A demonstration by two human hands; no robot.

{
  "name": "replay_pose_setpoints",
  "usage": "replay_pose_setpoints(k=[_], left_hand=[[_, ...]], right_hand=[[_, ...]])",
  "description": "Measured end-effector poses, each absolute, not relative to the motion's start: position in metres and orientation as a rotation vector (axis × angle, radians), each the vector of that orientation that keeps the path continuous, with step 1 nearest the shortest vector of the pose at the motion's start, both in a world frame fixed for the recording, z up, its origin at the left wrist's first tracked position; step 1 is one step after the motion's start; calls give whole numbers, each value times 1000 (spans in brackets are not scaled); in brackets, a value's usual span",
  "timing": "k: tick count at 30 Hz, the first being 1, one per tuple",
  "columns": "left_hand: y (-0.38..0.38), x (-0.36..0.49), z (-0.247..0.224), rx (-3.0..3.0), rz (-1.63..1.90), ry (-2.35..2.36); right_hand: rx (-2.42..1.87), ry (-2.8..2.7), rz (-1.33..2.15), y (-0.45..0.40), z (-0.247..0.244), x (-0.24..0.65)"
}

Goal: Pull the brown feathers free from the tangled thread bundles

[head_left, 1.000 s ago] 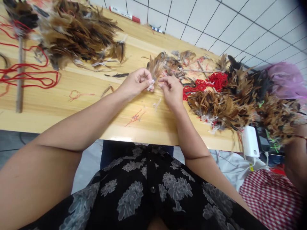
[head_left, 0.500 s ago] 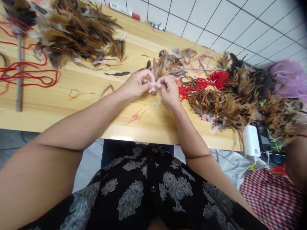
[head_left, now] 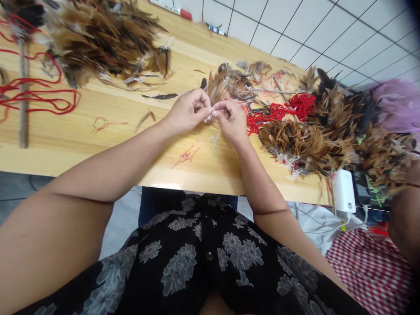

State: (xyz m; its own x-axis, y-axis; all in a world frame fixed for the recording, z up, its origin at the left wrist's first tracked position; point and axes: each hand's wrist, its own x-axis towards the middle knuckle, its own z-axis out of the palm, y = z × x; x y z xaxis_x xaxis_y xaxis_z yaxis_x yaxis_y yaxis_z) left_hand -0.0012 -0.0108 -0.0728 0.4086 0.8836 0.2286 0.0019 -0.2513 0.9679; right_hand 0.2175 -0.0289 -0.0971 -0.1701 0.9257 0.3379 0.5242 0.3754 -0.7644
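Holding a small brown feather bundle [head_left: 216, 88] by its pale base in the closed grip of the left hand [head_left: 188, 110], over the worktop [head_left: 210, 175]. Aligned lengthwise away from the floral shirt [head_left: 179, 267], tips toward the tiled wall [head_left: 288, 26]. Pinching there with the right hand [head_left: 233, 123], too small to tell on what.

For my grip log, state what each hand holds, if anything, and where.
Left hand: a brown feather bunch, by its pale lower end. Right hand: fingertips pinched, contents unclear.
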Motion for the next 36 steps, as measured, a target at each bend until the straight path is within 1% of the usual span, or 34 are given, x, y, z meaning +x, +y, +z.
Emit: replay_pose_setpoints(k=[4, 15, 21, 25, 29, 32, 36], left_hand=[[-13, -1, -76, 1734, 1067, 858], [-17, 3, -78, 1660, 1131, 911], [-12, -1, -77, 1551, 1091, 758], [-12, 1, -76, 1536, 1077, 868], [-21, 1, -67, 1585, 1040, 897], [-26, 2, -63, 1591, 1017, 881], [-22, 8, -69, 1561, 1058, 851]], right_hand=[[-1298, -1852, 526, -31, -95, 217], [-1458, -1827, 431, -59, -69, 203], [-1366, -1788, 524, -37, -82, 216], [-1310, -1738, 577, -32, -91, 213], [-1341, -1691, 599, -32, -94, 209], [-1393, -1714, 527, -36, -92, 208], [-1536, -1738, 293, -51, -79, 200]])
